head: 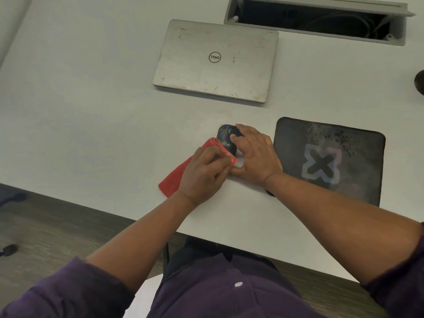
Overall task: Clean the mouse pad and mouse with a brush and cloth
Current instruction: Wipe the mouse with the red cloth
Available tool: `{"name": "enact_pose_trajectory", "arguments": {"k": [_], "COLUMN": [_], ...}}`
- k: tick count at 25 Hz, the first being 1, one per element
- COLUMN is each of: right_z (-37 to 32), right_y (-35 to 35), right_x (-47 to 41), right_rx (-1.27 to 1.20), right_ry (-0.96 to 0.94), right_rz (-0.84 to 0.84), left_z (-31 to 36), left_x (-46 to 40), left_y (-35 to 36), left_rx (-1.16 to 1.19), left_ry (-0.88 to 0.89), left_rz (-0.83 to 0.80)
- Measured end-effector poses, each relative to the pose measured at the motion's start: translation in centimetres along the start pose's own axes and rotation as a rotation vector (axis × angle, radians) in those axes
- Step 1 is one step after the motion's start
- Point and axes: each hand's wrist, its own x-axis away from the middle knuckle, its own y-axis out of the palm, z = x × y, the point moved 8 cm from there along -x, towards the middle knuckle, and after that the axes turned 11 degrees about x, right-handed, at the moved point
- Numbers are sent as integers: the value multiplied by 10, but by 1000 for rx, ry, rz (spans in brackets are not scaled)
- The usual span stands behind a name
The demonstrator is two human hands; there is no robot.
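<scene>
A dark mouse [226, 138] sits on the white table, left of the mouse pad. My right hand [254, 154] grips it from the right, fingers curled over its top. My left hand [206, 171] pinches a folded red cloth [174, 177] and presses its folded end against the mouse's left side. The black mouse pad [344, 143], with a pale cross logo and dusty specks across its upper part, lies flat to the right of my right hand. No brush can be made out.
A closed silver laptop [215, 60] lies behind the mouse. An open cable hatch [321, 17] is set in the table at the back right. A dark round object [419, 81] shows at the right edge. The table's front edge [137, 220] runs below my forearms.
</scene>
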Motion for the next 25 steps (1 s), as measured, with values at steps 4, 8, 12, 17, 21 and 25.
{"name": "enact_pose_trajectory", "arguments": {"k": [4, 8, 12, 17, 21, 25], "right_z": [0, 0, -1, 1, 1, 1], "right_y": [0, -1, -1, 1, 2, 2], "right_x": [0, 0, 0, 0, -1, 1], "right_rx": [23, -6, -9, -11, 4, 17], "right_ry": [8, 7, 9, 2, -6, 3], "right_rz": [23, 33, 37, 25, 18, 22], "left_z": [-25, -5, -23, -9, -14, -21], "left_x": [-10, -14, -21, 2, 14, 16], "left_y": [-13, -8, -12, -2, -8, -11], "left_rx": [140, 30, 194, 160, 222, 332], "left_ry": [-382, 25, -284, -160, -230, -490], "left_rz": [160, -78, 73, -20, -4, 202]}}
